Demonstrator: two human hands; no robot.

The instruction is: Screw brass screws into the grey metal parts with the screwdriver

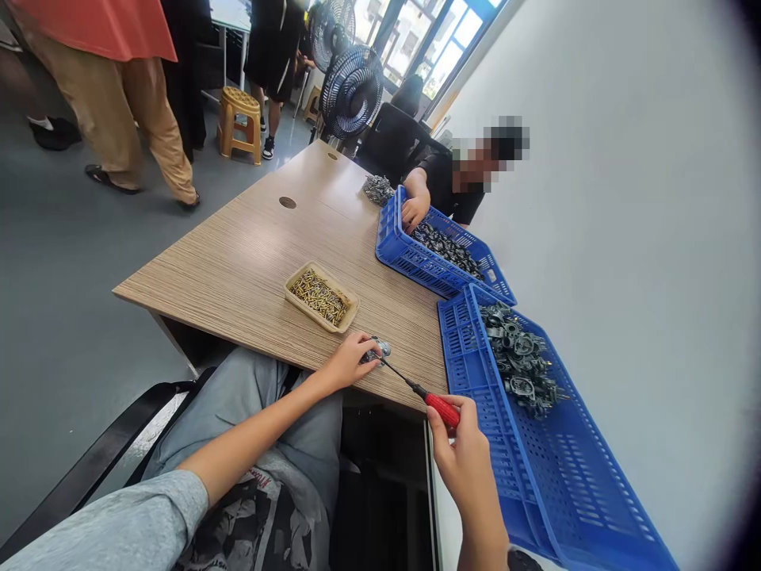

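Left hand (348,362) is curled round a small silver metal part (376,350), holding it right at the near edge of the worktop (238,238). Right hand (460,452) is closed on a red-handled screwdriver (441,410), with the thin shaft angled up-left so the tip lands at that part. Can't tell if it's actually seated in anything.

Just up from the left hand there's a small tan tray (298,275) full of brass screws (319,297). Over on the right, a blue plastic crate (476,428) holds a heap of dark grey metal parts (520,357). Past it is a second blue crate (392,238), with a co-worker's hand (414,211) at its top end. A small pile of similar parts (379,189) sits on the worktop just beside that crate. Upper left, people stand near a tan stool (239,119) and a black fan (350,91).
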